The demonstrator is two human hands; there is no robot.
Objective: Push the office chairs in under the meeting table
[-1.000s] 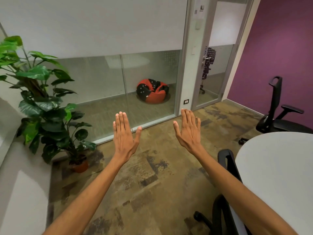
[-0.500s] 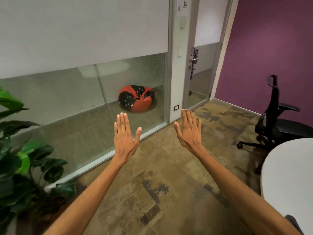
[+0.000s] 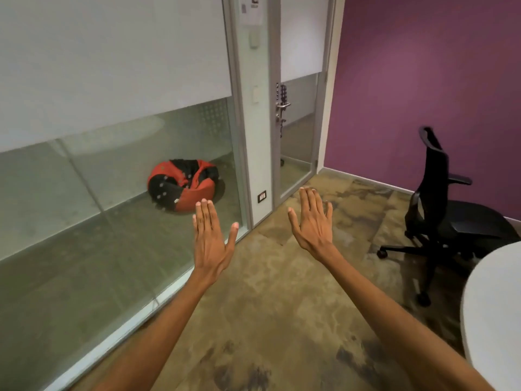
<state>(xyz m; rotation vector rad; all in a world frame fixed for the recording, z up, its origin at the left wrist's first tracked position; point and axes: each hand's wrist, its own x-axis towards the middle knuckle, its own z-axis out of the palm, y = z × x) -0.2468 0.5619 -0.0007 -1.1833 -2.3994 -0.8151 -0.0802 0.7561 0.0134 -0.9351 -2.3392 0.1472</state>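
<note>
Item: view of meeting room, one moment, head camera.

Left hand (image 3: 210, 244): raised flat, back to camera, fingers together and thumb out, empty; at about 10 o'clock of frame centre. Touched nothing.

Right hand (image 3: 311, 224): likewise flat and spread wide, empty; at about 1 o'clock of centre. Touched nothing.

Chair (image 3: 442, 218): black, on castors, stood at 3 o'clock, well apart from both hands. Its back faced the purple wall (image 3: 423, 80) side; the seat pointed toward the table. It sat near the table's rim but not tucked under.

Table (image 3: 496, 311): white, rounded edge only, at 4 o'clock.

Step in hand, as judged: approach. No push was under way on this chair; both hands hung in air over the carpet (image 3: 267, 292).

Next move, as judged: turn toward 3 o'clock, close on the chair, set both palms on the backrest top and roll it toward the table. Castors on carpet might drag or swivel.

Hidden or unclear: most of the table lay off frame, so room beneath it could not be told. Other chairs were not in view. The chair's far armrest and part of its base were lost behind the seat. Beanbag (image 3: 184, 184) lay beyond the glass partition (image 3: 112, 170), at 11 o'clock.
</note>
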